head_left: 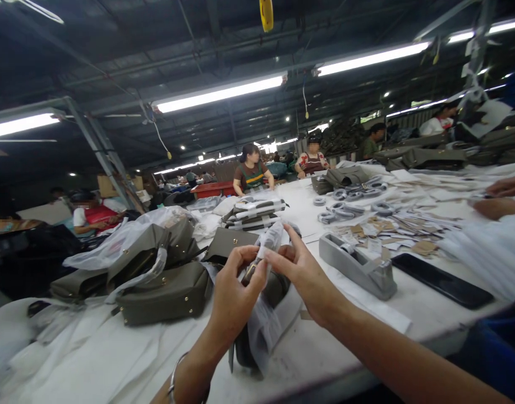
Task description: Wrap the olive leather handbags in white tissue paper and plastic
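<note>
Between my two hands is a dark bag strap with a gold-coloured metal fitting, partly covered by thin whitish wrapping [271, 240]. My left hand [239, 280] has its fingers closed around the strap near the fitting. Thumb and fingers of my right hand [302, 268] pinch the wrapped part just above and to the right. Under them a dark olive bag [278, 285] is partly hidden by my hands, and translucent sheeting [263, 331] hangs down its front. To the left lies an olive handbag [167, 294] with gold studs.
Right of my hands stand a grey tape dispenser [356, 266] and a black phone [442, 279]. Beyond are paper tags [392, 230], grey rolled straps [341, 212] and stacked bags [255, 212]. Another person's hands [504, 197] are at the right edge; co-workers [253, 171] sit across the table.
</note>
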{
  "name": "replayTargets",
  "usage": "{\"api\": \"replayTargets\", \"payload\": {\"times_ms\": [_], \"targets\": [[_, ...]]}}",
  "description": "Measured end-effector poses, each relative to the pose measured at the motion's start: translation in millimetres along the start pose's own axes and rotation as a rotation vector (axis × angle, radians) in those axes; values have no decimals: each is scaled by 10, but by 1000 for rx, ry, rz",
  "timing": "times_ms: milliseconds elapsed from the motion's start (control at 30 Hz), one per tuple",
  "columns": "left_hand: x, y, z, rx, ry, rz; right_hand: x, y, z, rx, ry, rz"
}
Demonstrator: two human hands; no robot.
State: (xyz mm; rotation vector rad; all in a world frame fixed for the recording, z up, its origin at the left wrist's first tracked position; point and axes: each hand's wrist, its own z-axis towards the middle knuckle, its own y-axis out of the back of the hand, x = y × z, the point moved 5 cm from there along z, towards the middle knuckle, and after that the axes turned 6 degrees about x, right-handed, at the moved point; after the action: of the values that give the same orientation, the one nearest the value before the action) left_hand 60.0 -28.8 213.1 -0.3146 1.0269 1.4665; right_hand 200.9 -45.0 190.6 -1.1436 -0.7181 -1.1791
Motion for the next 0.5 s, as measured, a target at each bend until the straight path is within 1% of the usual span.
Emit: {"api": "replayTargets", "payload": {"times_ms": [67, 133, 200, 267, 300, 333, 400, 433, 500], "targets": [[-12, -7, -9, 43, 6, -19, 36, -8, 29, 0, 21, 28], [-4, 8, -29, 68, 20, 18, 62, 17, 47, 17, 49, -15], [43, 54, -64, 56, 34, 91, 50, 80, 52, 84, 65, -96], [135, 121, -116, 10, 52, 157, -6, 225, 50, 169, 64, -172], [195, 154, -148, -16, 62, 182, -43, 353, 52, 189, 60, -216], [257, 183, -183, -37, 75, 199, -78, 531, 61, 173, 58, -292], [374, 222, -257, -71, 98, 211, -123, 1025, 100, 53, 54, -519], [422, 227, -293, -75, 113, 217, -117, 1331, 125, -52, 55, -691], [491, 212, -355, -65, 142, 254, -106, 1961, 183, -184, 19, -849]]}}
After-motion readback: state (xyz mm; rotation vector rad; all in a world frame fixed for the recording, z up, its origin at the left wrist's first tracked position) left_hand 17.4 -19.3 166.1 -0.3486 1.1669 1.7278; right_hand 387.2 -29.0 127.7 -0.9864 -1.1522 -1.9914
